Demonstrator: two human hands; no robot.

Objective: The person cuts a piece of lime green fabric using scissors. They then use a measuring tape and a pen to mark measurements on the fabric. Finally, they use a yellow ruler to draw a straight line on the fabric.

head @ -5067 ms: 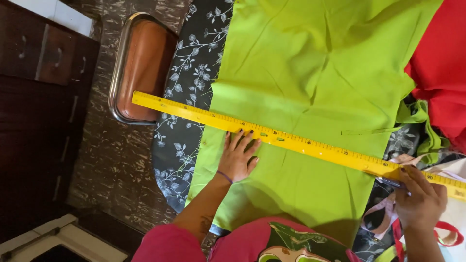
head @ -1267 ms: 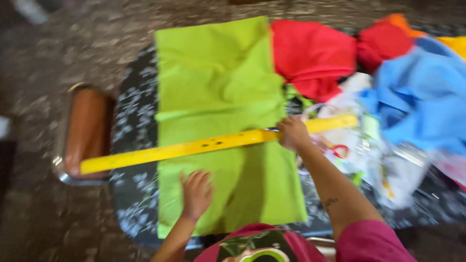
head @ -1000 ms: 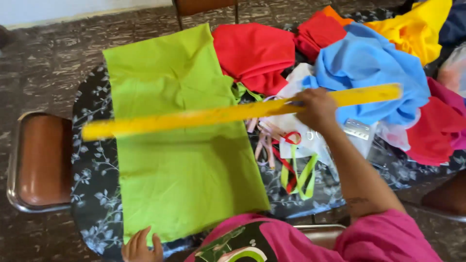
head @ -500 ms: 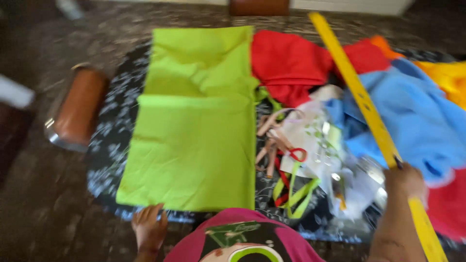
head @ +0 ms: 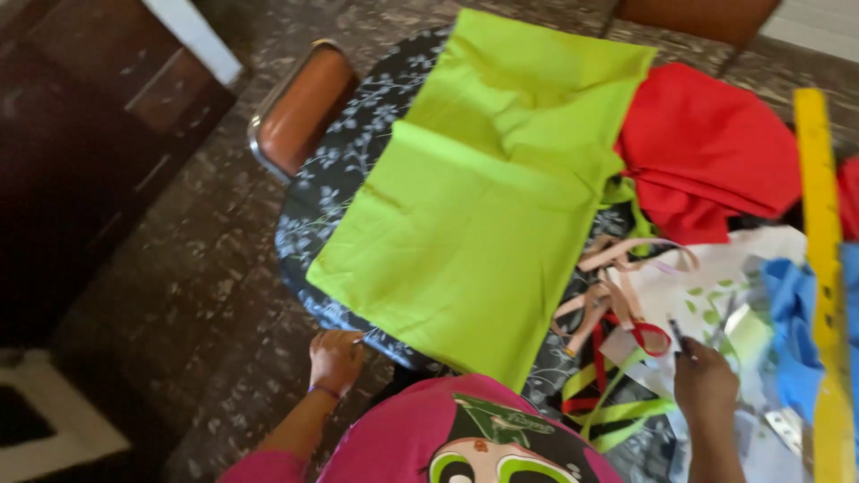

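Green cloth point(head: 483, 206) lies flat, folded, seemingly pinched by left hand point(head: 335, 360).

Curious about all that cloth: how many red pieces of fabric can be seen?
2: a large red piece beside the green cloth, and a red sliver at the right edge; more may be hidden.

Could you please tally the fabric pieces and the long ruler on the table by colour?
Lime green folded cloth: 1
Red crumpled cloth: 1
Light blue cloth: 1
Long yellow flat ruler: 1
Total: 4
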